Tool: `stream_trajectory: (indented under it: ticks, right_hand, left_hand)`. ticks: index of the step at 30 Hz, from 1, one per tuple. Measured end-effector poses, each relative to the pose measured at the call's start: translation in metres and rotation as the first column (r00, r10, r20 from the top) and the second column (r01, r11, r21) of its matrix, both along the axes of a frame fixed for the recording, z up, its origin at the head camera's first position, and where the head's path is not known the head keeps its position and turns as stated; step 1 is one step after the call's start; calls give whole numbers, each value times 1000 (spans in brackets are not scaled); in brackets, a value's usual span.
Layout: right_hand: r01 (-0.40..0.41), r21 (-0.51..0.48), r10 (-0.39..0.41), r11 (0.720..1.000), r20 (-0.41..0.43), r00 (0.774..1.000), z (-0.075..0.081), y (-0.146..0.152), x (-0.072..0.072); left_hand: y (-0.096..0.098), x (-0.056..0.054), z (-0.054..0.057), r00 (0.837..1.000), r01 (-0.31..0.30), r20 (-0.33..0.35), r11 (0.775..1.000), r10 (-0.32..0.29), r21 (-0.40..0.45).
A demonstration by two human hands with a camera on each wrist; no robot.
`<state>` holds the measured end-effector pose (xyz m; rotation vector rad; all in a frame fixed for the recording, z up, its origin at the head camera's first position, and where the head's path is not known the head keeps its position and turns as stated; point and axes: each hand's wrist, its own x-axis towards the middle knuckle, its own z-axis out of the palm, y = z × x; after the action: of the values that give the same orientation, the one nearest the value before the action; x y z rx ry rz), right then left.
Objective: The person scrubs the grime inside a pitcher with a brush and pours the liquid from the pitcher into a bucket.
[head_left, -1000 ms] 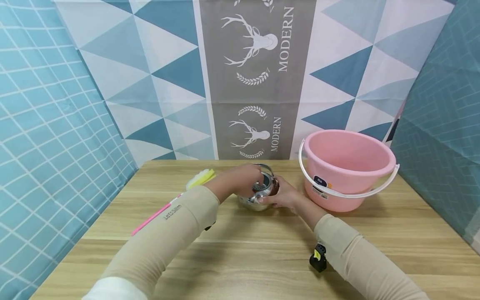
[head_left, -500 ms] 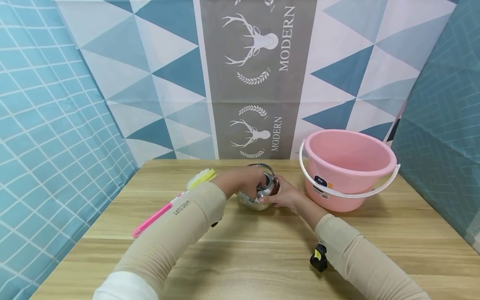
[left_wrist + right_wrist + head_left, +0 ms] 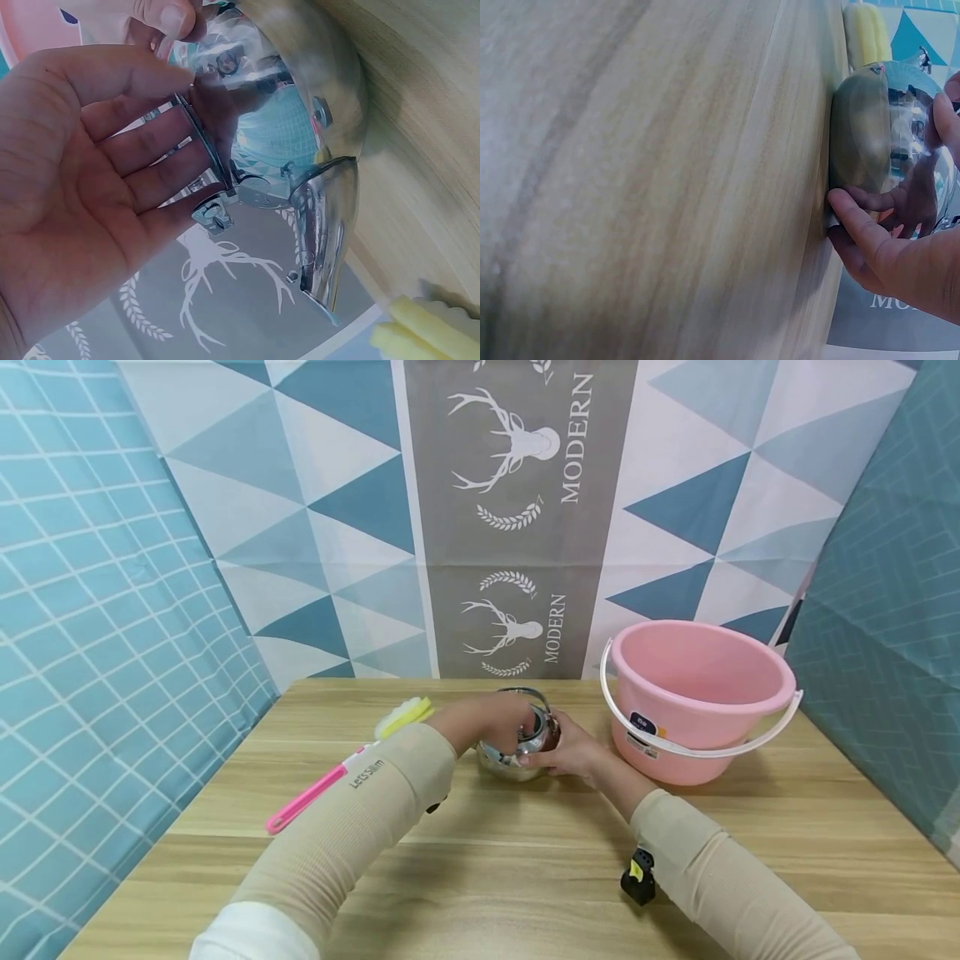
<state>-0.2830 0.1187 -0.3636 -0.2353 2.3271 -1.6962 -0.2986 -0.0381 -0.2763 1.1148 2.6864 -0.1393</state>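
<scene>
A shiny metal teapot (image 3: 517, 767) with a spout (image 3: 324, 232) and a raised bail handle (image 3: 542, 697) stands on the wooden table, its mouth facing up. My right hand (image 3: 570, 750) grips its right side, the thumb on the front and the other fingers wrapped low around the body. Over the mouth is my left hand (image 3: 491, 720). In the left wrist view its thumb lies at the rim while the other fingers dip behind it, their tips hidden; I cannot tell what they hold inside.
A pink bucket (image 3: 693, 739) with a white handle stands right of the teapot. To the left lies a brush with a pink handle (image 3: 307, 797) and a yellow-and-white sponge head (image 3: 403, 718), partly behind my left forearm. A patterned curtain (image 3: 360, 527) hangs behind the table.
My left hand has shifted slightly right and further over the teapot's mouth, covering the perforated strainer seen there a second ago. My right hand keeps its grip, and the teapot stays in place.
</scene>
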Motion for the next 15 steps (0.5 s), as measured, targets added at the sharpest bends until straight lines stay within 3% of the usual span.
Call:
stream_trajectory:
  ticks: [7,15]
  right_hand:
    - [0,-26,0,1000,3,1000,0,0,1]
    - [-3,-22,3,1000,8,1000,1,0,0]
  left_hand:
    - [1,1,2,998,10,-55,1000,-10,6]
    - [1,1,0,981,43,-187,998,-48,-35]
